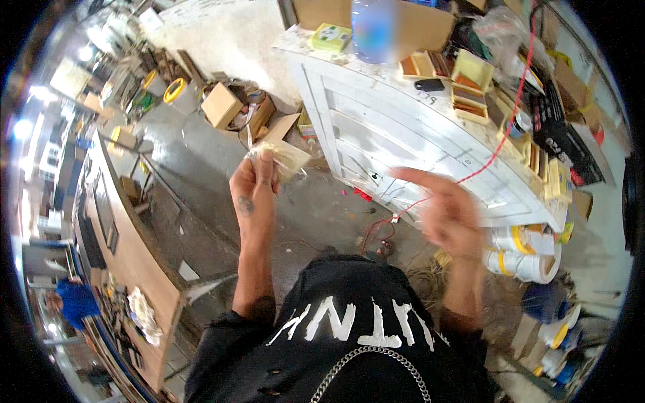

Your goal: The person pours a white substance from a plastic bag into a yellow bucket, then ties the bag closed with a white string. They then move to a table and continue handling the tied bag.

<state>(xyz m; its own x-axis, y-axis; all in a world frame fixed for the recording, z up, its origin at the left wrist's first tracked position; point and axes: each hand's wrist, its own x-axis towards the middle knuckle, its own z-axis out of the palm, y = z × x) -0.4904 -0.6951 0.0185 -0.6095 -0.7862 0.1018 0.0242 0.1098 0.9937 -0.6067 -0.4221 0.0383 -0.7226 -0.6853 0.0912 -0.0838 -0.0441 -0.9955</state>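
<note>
raising the left hand [254, 185] in front of the chest, the person is pinching a small clear plastic bag [285, 160] between thumb and fingertips, the back of the hand turned toward the camera and the forearm rising straight from the black sleeve. the bag is looking crumpled and glossy, pale yellowish inside, with a thin strip of plastic sticking up above the fingers; what is in it is too small to tell. it is hanging over the grey concrete floor [201, 168], just left of the white panelled door [403, 148] lying flat as a worktop. the right hand [447, 215] is blurring with motion, held apart from the bag with its fingers loosely spread and one pointing left, gripping nothing. a red wire [500, 144] is trailing across the door behind it.
</note>
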